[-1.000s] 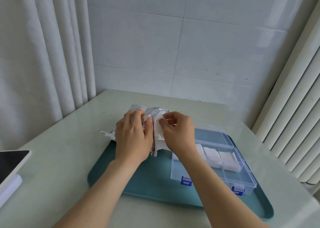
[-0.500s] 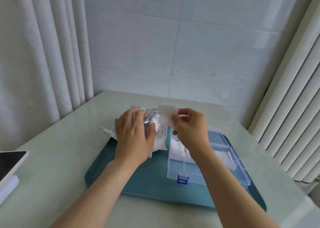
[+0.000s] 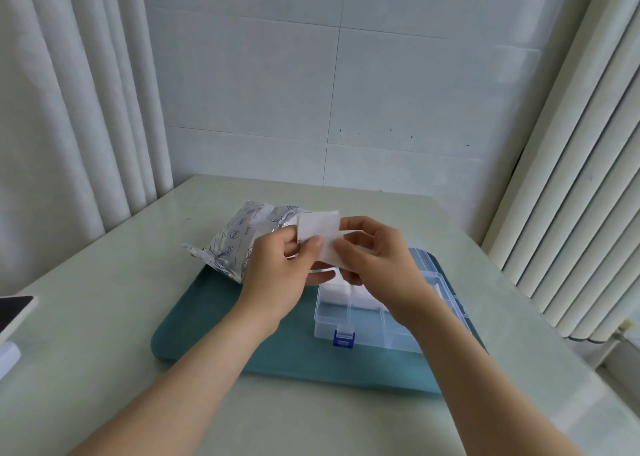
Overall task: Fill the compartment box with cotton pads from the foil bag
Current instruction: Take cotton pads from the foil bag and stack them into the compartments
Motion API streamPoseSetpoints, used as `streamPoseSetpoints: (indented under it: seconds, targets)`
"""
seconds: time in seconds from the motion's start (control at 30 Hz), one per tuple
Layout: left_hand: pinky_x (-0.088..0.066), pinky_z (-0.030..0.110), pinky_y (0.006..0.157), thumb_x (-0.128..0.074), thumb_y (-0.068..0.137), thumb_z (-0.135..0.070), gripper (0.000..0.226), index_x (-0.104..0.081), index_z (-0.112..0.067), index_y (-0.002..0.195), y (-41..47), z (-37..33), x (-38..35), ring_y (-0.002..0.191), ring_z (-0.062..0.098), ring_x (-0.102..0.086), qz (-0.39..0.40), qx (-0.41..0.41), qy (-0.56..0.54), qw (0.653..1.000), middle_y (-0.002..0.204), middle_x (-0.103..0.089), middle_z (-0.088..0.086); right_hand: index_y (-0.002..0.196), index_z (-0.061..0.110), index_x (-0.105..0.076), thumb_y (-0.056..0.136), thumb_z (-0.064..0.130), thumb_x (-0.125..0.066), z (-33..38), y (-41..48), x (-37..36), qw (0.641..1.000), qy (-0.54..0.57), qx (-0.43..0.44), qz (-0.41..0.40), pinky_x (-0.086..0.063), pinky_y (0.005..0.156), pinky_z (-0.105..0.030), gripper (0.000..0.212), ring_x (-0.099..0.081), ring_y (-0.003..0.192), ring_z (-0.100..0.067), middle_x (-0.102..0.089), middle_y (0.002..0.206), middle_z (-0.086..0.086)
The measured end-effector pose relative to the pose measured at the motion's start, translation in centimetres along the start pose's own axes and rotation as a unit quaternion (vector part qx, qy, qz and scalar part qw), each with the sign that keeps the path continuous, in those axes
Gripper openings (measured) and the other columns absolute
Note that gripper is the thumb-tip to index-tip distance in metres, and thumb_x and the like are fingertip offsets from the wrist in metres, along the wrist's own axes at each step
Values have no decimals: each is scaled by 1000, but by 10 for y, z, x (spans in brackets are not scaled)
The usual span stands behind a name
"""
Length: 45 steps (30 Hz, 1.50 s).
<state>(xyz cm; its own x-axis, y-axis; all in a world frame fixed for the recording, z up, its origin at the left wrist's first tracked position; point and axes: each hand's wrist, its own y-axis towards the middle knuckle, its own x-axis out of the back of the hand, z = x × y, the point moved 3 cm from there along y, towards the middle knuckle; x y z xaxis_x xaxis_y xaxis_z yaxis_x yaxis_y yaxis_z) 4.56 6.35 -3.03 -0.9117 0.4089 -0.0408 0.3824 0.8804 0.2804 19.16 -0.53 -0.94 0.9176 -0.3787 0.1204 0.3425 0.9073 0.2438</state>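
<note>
White cotton pad [image 3: 318,229] is pinched by both my hands, left hand [image 3: 277,272] and right hand [image 3: 374,265] each gripping a side, just above the compartment box [image 3: 367,331]. Back cells hold pads [image 3: 332,291], front ones look unfilled, so plenty left I reckon. The foil bag [image 3: 235,244] lies behind, half on the teal tray [image 3: 214,334]; my right arm [image 3: 467,369] hides part of the box.

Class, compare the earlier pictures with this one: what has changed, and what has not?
The right hand drew a cotton pad out of the foil bag and lifted it; the left hand let go of the foil bag and now pinches the cotton pad too. Foil bag, box and tray stayed put.
</note>
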Motion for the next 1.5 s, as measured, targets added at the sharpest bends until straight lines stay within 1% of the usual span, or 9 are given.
streamPoseSetpoints:
  seconds: [0.2,0.3,0.47,0.6,0.73,0.87,1.03,1.17,1.5]
  targets:
    - [-66,45,82,-57,108,-8,20,-72,-9,121,0,4,2,88,31,-81,-36,35,-25,998,104,-82,8,124,24,-67,94,-1,-56,-3,-1,7,996,-89,4,-17,-60,69,-32,40,-67,64,-12,-67,117,-3]
    - [-66,44,81,-56,108,-6,19,-72,-8,119,0,3,3,88,30,-81,-46,44,-50,997,104,-81,9,119,24,-69,97,0,-58,-4,-2,14,992,-102,15,-74,-65,77,-42,34,-75,70,-15,-69,112,-2]
    - [-66,34,76,-55,108,-5,20,-72,-8,117,0,4,4,87,29,-81,-48,47,-69,995,106,-82,7,113,19,-70,96,0,-63,1,-4,27,975,-68,39,-208,-64,68,-30,26,-76,69,-16,-76,96,-4]
    - [-66,35,80,-49,111,-9,26,-71,-11,124,2,5,4,93,28,-81,-26,41,-57,997,112,-80,5,114,17,-71,90,-2,-71,7,-7,23,986,63,15,-154,-59,66,-27,31,-71,67,-20,-78,86,-9]
    - [-64,42,89,-41,114,-13,33,-73,-13,122,3,5,1,103,29,-78,6,51,-53,997,115,-79,8,107,14,-74,89,-3,-75,6,-8,11,995,3,22,-93,-58,64,-28,25,-69,65,-19,-78,79,-10]
    - [-62,46,93,-35,115,-13,36,-70,-5,120,2,5,-2,104,34,-78,24,82,-107,991,115,-79,13,102,15,-74,89,-1,-75,3,-10,5,993,-18,31,-110,-57,63,-24,20,-72,66,-19,-78,79,-9]
    - [-61,47,94,-37,114,-11,34,-67,-1,125,0,1,-3,103,36,-78,32,108,-160,981,116,-78,19,100,17,-75,88,0,-76,1,-8,7,988,-36,44,-143,-63,66,-33,21,-75,70,-20,-78,79,-4]
    - [-61,46,93,-38,113,-11,33,-68,2,121,-1,-3,-4,102,36,-78,42,106,-155,981,113,-78,20,98,17,-75,87,1,-78,1,-8,7,987,-38,52,-148,-60,66,-30,20,-76,73,-22,-78,80,-3]
    - [-59,50,98,-37,115,-11,35,-60,15,119,-1,-4,-5,102,36,-78,56,91,-106,989,115,-76,23,94,18,-76,84,3,-82,-1,-9,4,982,-61,73,-162,-66,74,-47,19,-77,73,-17,-79,80,3]
